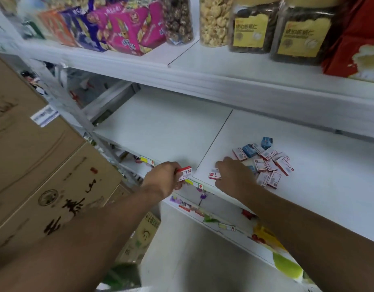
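White shelf [160, 127] at mid-frame holds a box pile [268, 165]; left hand [164, 178] pinches a red box [185, 173], right hand [234, 175] grips a second box [213, 175].

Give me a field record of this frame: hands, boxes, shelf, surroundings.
setting: white shop shelf
left hand: left hand pinches a red-and-white box at the shelf's front edge
right hand: right hand rests on a second box next to the pile; grip unclear
pile: pile of loose small boxes, mostly red-and-white, a few blue, on the shelf's right half
above: jars and pink packs on the upper shelf
left side: carton
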Action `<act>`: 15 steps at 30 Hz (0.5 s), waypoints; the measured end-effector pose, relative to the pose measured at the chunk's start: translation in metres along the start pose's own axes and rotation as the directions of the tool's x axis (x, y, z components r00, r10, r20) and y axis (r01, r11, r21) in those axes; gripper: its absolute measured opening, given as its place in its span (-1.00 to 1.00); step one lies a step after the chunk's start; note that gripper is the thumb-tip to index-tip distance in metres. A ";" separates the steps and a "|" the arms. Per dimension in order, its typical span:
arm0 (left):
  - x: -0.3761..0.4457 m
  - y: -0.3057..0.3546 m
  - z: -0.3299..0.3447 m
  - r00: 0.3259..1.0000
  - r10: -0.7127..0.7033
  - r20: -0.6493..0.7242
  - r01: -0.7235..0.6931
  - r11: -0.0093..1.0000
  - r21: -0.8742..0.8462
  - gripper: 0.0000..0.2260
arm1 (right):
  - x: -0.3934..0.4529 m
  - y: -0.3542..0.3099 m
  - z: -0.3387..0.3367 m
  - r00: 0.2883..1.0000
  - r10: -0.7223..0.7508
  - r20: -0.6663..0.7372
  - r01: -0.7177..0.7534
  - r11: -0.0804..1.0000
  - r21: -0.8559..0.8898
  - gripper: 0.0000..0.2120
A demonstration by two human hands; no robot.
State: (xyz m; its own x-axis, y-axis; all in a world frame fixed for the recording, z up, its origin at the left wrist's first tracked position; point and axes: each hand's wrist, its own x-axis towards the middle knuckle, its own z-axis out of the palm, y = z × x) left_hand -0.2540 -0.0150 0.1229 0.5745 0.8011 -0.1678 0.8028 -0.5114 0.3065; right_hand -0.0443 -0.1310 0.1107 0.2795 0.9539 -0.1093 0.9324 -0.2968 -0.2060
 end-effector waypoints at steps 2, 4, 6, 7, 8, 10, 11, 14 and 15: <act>-0.006 -0.013 -0.005 1.000 -0.015 -0.001 0.015 1.000 -0.003 -0.78 | 0.000 -0.012 0.002 1.000 -0.008 0.009 0.008 1.000 0.010 -0.70; -0.013 -0.026 -0.010 1.000 -0.024 -0.002 0.024 1.000 -0.015 -0.79 | 0.000 -0.026 0.003 1.000 -0.016 0.010 0.016 1.000 0.005 -0.69; -0.019 -0.039 -0.016 0.999 -0.029 -0.024 0.029 0.999 -0.026 -0.79 | 0.000 -0.040 0.003 1.000 -0.018 0.013 0.018 1.000 0.005 -0.67; -0.023 -0.046 -0.018 0.998 -0.034 -0.046 0.033 0.999 -0.030 -0.80 | 0.001 -0.048 0.004 1.000 -0.016 0.015 0.016 1.000 0.007 -0.67; -0.026 -0.052 -0.019 0.996 -0.044 -0.072 0.041 0.998 -0.038 -0.81 | 0.001 -0.055 0.004 1.000 -0.012 0.016 0.012 1.000 0.006 -0.68; -0.033 -0.065 -0.021 0.992 -0.070 -0.108 0.063 0.996 -0.063 -0.83 | 0.001 -0.067 0.005 1.000 -0.014 0.012 0.014 1.000 0.001 -0.69; -0.037 -0.072 -0.022 0.991 -0.074 -0.113 0.066 0.995 -0.073 -0.84 | 0.001 -0.072 0.006 1.000 -0.018 0.011 0.018 1.000 0.004 -0.68; -0.044 -0.093 -0.022 0.991 -0.064 -0.113 0.053 0.993 -0.102 -0.85 | -0.002 -0.088 0.009 0.999 -0.032 0.008 0.031 0.999 0.008 -0.63; -0.046 -0.100 -0.023 0.992 -0.059 -0.115 0.046 0.993 -0.109 -0.85 | -0.003 -0.093 0.010 0.999 -0.034 0.006 0.034 0.999 0.005 -0.62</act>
State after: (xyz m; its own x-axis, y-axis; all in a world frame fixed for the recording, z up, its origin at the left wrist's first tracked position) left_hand -0.3645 0.0061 0.1214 0.5043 0.8601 -0.0771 0.8062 -0.4370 0.3989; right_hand -0.1338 -0.1063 0.1202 0.2466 0.9630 -0.1085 0.9401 -0.2649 -0.2146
